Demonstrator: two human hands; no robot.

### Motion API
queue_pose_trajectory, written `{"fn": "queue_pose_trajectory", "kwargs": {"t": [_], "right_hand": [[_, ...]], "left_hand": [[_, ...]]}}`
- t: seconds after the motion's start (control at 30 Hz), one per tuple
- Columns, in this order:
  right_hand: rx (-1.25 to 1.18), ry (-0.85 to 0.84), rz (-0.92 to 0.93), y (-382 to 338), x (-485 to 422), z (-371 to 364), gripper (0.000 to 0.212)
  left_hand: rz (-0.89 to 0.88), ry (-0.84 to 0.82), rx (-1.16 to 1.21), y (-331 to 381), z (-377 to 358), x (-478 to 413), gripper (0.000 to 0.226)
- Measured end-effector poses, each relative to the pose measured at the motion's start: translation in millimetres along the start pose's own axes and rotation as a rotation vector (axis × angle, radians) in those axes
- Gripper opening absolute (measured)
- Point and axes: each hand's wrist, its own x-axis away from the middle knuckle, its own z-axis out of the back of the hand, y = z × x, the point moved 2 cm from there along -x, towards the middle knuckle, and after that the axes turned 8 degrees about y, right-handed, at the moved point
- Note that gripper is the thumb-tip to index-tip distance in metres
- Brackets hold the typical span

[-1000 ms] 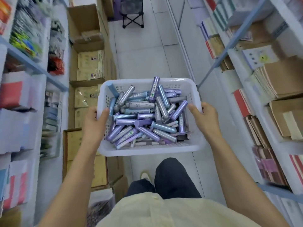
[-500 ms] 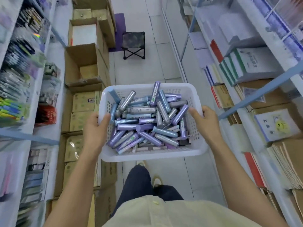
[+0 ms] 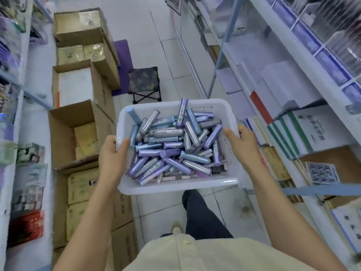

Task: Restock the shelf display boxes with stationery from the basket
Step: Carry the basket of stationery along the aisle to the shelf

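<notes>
I carry a white plastic basket (image 3: 175, 187) at waist height in the middle of the aisle. It is full of several purple, blue and silver stationery tubes (image 3: 172, 147) lying in a loose heap. My left hand (image 3: 112, 155) grips the basket's left rim, thumb inside. My right hand (image 3: 243, 143) grips the right rim the same way. Clear display boxes (image 3: 332, 32) sit on the upper right shelf, blurred.
Open and stacked cardboard boxes (image 3: 78, 133) line the left side of the aisle floor. A small folding stool (image 3: 144, 83) stands ahead on the tiles by a purple mat. Shelves of notebooks and paper (image 3: 293, 130) run along the right; packaged goods fill the left shelves (image 3: 27, 192).
The view has moved forward down the aisle and tilted up. The stool and boxes appear closer and lower. Both hands keep the same grip on the basket.
</notes>
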Motion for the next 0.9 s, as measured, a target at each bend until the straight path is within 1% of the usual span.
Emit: {"fn": "queue_pose_trajectory", "kwargs": {"t": [0.17,0.27,0.4,0.53,0.57,0.7,0.9], "right_hand": [[0.024,0.012,0.017,-38.6,-124.0,-34.7,0.030],[0.064,0.022,0.015,-65.4,-190.2,-54.1,0.037],[0.090,0.008,0.011,-93.9,-271.9,-83.9,0.036],[0.055,0.041,-0.003,-118.9,-346.0,-117.7,0.038],[0.047,0.047,0.002,-127.2,-364.7,-125.5,0.040],[0.039,0.068,0.015,-157.5,-438.1,-148.7,0.041],[0.044,0.069,0.021,-190.6,-559.0,-174.5,0.042]], "left_hand": [[0.021,0.013,0.019,46.6,-50.6,-102.2,0.028],[0.035,0.012,0.023,76.7,-74.7,-160.6,0.032],[0.022,0.020,-0.005,110.6,-102.4,-241.7,0.033],[-0.007,-0.012,-0.023,142.9,-134.1,-331.0,0.024],[-0.012,-0.014,-0.024,152.2,-141.0,-352.8,0.024],[-0.023,-0.020,-0.053,188.6,-166.7,-428.2,0.037],[-0.034,-0.021,-0.047,240.1,-223.4,-527.1,0.035]]}}
